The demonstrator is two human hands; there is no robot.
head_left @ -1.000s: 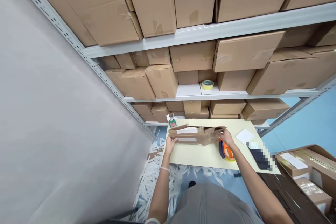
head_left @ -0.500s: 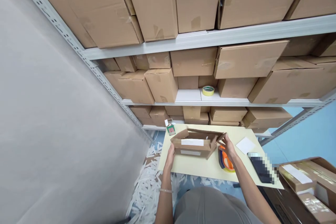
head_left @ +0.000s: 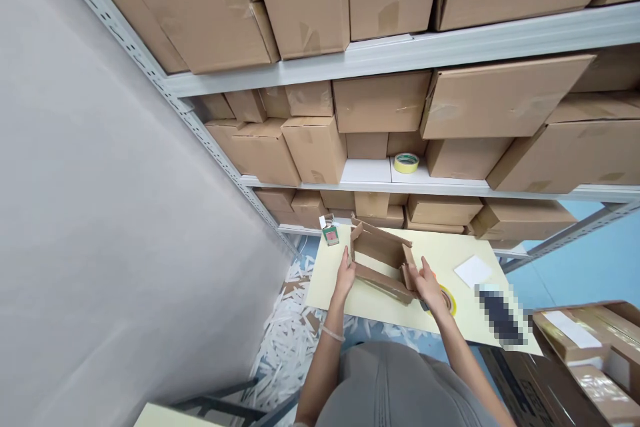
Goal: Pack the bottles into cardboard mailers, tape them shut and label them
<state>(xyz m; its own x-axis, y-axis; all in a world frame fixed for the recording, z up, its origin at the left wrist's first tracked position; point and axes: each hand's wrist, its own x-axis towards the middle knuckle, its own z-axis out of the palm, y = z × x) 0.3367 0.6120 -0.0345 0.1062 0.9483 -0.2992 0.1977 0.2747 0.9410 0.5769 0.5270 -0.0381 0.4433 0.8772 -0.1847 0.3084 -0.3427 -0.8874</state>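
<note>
Over the pale table [head_left: 320,287] I hold a small cardboard box [head_left: 384,247] with its top open and flaps sticking up. Through its middle a pale, table-coloured patch shows. My left hand [head_left: 345,276] is closed on the box's left end, fingers along its side. At the right end, my right hand [head_left: 425,285] grips the cardboard near the folded flaps. Just beyond the right wrist lies a tape dispenser with a yellow tape roll [head_left: 449,301], mostly hidden by the hand and arm.
A small green-and-red item [head_left: 331,235] lies at the table's back left. To the right are a white square sheet [head_left: 473,271] and a blurred dark phone [head_left: 500,317]. Shelves hold many boxes and a tape roll [head_left: 406,162]. A filled carton [head_left: 575,340] stands lower right; paper strips litter the floor.
The box has turned and tipped, so its open inside now shows and its white labels no longer do. My right hand has shifted left and down onto the box's end.
</note>
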